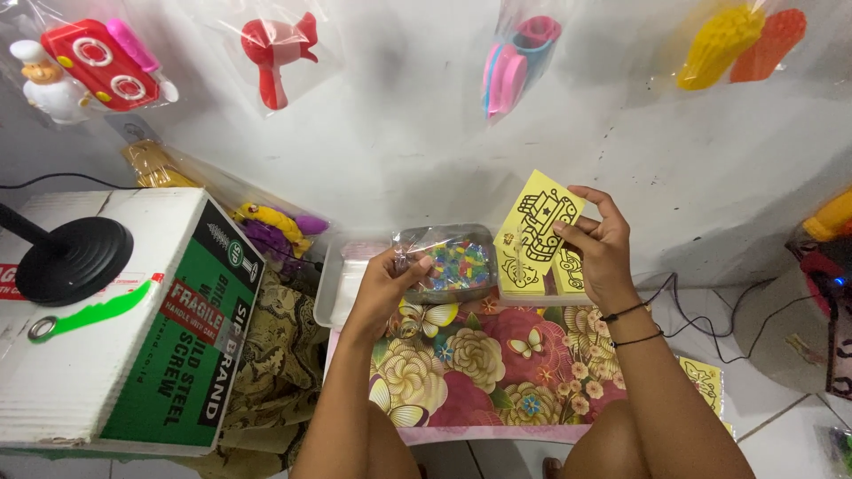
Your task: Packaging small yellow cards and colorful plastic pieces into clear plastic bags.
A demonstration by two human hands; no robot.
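My right hand (pixel 599 244) holds up a yellow card (pixel 540 217) printed with a black vehicle outline, above a stack of similar yellow cards (pixel 524 275) on the table. My left hand (pixel 386 284) grips the edge of a clear plastic bag of small multicoloured pieces (pixel 453 262), which rests at the back of the small flower-patterned table (pixel 488 372). Two thin black bands circle my right wrist.
A white and green cardboard box (pixel 133 337) stands at the left with a black round stand (pixel 71 257) on top. Bagged plastic toys (pixel 275 49) hang on the white wall. A white tray (pixel 333 288) sits behind my left hand. Black cables (pixel 701 319) run along the floor at right.
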